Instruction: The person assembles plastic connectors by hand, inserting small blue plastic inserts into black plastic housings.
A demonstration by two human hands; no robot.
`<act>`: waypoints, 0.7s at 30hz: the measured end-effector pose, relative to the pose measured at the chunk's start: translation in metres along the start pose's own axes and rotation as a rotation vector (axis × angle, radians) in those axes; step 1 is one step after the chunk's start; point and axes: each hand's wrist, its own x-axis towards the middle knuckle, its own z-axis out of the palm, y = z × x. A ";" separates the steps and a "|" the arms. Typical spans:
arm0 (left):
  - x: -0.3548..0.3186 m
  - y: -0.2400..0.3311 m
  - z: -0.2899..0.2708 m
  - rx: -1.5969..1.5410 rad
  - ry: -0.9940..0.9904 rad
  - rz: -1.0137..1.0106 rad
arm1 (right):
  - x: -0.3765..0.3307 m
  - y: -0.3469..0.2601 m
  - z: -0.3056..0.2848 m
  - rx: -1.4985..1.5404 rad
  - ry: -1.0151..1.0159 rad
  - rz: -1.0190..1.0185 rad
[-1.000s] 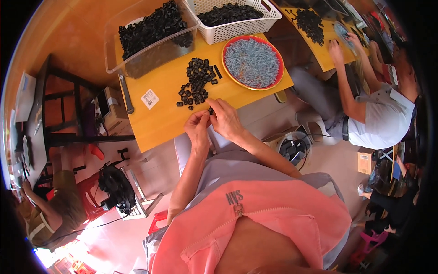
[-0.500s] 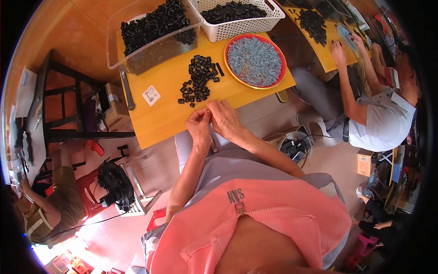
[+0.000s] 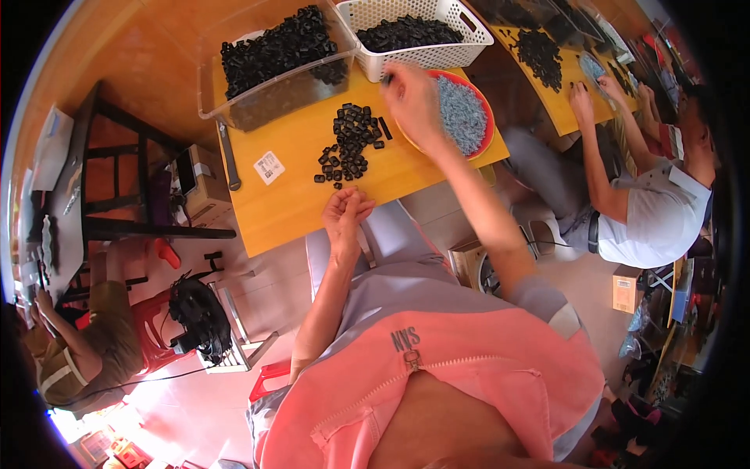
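Print is carried by a white label [image 3: 269,167] and a pink garment [image 3: 484,336]. A black part [image 3: 387,79] is pinched by the right hand [image 3: 414,98], near the white basket [image 3: 418,58]; whether anything is gripped by the left hand [image 3: 344,215] cannot be told. Loose black pieces [image 3: 357,129] are heaped on the yellow table [image 3: 273,215].

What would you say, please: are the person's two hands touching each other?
No, the right hand is by the red dish, while the left hand is apart from it at the near edge of the yellow table.
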 end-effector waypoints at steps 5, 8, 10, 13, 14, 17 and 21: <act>0.000 0.000 0.002 0.012 -0.011 -0.008 | 0.084 0.060 0.021 -0.125 0.116 -0.128; 0.000 0.001 -0.001 -0.002 -0.009 -0.025 | 0.082 0.075 0.021 -0.200 0.208 -0.244; -0.001 0.003 -0.008 -0.024 -0.001 -0.031 | 0.056 0.064 0.007 -0.025 0.105 -0.068; 0.002 0.015 -0.019 0.020 0.020 0.005 | 0.008 0.062 -0.019 -0.082 -0.036 0.103; 0.004 0.018 -0.023 0.076 0.044 0.078 | -0.009 0.067 -0.026 -0.096 -0.060 0.133; 0.013 0.023 -0.029 0.210 0.075 0.184 | -0.048 0.069 -0.045 -0.218 -0.183 0.269; 0.023 0.029 -0.024 0.456 0.110 0.274 | -0.071 0.070 -0.048 -0.318 -0.375 0.333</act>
